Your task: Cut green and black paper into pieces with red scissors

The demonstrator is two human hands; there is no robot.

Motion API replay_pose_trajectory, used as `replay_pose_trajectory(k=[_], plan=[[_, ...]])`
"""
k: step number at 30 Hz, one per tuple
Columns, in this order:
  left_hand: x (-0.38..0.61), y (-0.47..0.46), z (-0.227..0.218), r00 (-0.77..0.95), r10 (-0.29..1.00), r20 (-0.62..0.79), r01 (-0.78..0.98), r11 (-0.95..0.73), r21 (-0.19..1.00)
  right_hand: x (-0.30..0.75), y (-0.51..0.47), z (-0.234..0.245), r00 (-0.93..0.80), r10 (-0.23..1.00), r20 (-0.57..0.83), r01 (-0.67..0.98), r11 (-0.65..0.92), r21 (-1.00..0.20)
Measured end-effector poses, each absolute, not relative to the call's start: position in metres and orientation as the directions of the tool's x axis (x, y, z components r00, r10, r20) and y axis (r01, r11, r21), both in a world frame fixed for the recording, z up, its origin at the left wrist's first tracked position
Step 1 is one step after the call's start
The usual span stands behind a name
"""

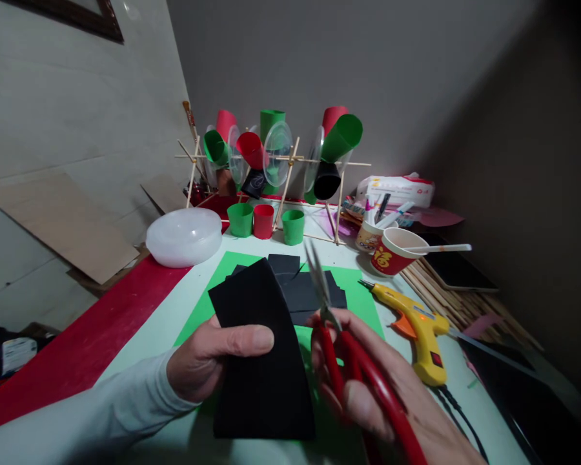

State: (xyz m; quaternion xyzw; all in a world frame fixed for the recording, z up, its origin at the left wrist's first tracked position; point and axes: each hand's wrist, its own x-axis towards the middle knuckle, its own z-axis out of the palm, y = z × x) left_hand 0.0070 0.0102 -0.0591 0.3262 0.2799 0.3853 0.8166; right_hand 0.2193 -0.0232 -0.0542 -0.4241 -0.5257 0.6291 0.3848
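Note:
My left hand (213, 361) grips a curved black sheet (259, 349) by its left edge, thumb on top, holding it above the table. My right hand (368, 387) is closed on red-handled scissors (348, 361), whose metal blades point up and away, just right of the sheet's edge. Below lie a green sheet (363, 294) and several black cut pieces (303, 290) stacked on it.
A yellow glue gun (419, 326) lies to the right with its cord. Paper cups (392, 252) with pens, wooden sticks (455, 297), a white bowl (184, 236), small green and red cups (264, 221) and a stick frame with cones (275, 155) stand behind. Red cloth (91, 336) covers the left.

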Motion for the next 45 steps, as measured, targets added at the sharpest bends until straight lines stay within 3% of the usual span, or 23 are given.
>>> replay_pose_trajectory(k=[3, 6, 10, 16, 20, 26, 31, 36, 45], plan=[[0.010, 0.008, -0.055, 0.588, 0.761, -0.274, -0.378, 0.558, 0.739, 0.219, -0.019, -0.058, -0.269, 0.957, -0.106, -0.192, -0.161, -0.968], [0.015, 0.005, -0.055, 0.582, 0.763, -0.282, -0.307, 0.527, 0.792, 0.218, -0.016, -0.058, -0.226, 0.970, -0.090, -0.237, -0.144, -0.961], [0.021, 0.003, -0.064, 0.591, 0.777, -0.219, -0.209, 0.409, 0.888, 0.212, -0.017, -0.049, -0.153, 0.986, -0.074, -0.223, -0.107, -0.969], [0.024, -0.002, -0.069, 0.456, 0.848, -0.269, -0.124, 0.360, 0.924, 0.206, -0.015, -0.043, -0.009, 0.998, -0.054, -0.144, -0.055, -0.988], [0.024, 0.000, -0.066, 0.434, 0.866, -0.248, -0.143, 0.339, 0.930, 0.205, -0.015, -0.045, -0.006, 0.997, -0.076, -0.195, -0.075, -0.978], [0.025, 0.004, -0.057, 0.396, 0.883, -0.253, -0.031, 0.288, 0.957, 0.203, -0.017, -0.044, -0.031, 0.995, -0.092, -0.181, -0.096, -0.979], [0.027, 0.004, -0.048, 0.353, 0.900, -0.254, -0.171, 0.329, 0.929, 0.206, -0.017, -0.041, -0.098, 0.992, -0.075, -0.055, -0.081, -0.995], [0.022, 0.007, -0.039, 0.233, 0.935, -0.266, -0.367, 0.338, 0.867, 0.209, -0.022, -0.050, -0.230, 0.947, -0.224, 0.156, -0.191, -0.969], [0.017, 0.012, -0.037, 0.136, 0.974, -0.184, -0.437, 0.226, 0.870, 0.204, -0.025, -0.063, -0.405, 0.867, -0.291, 0.270, -0.191, -0.944]])
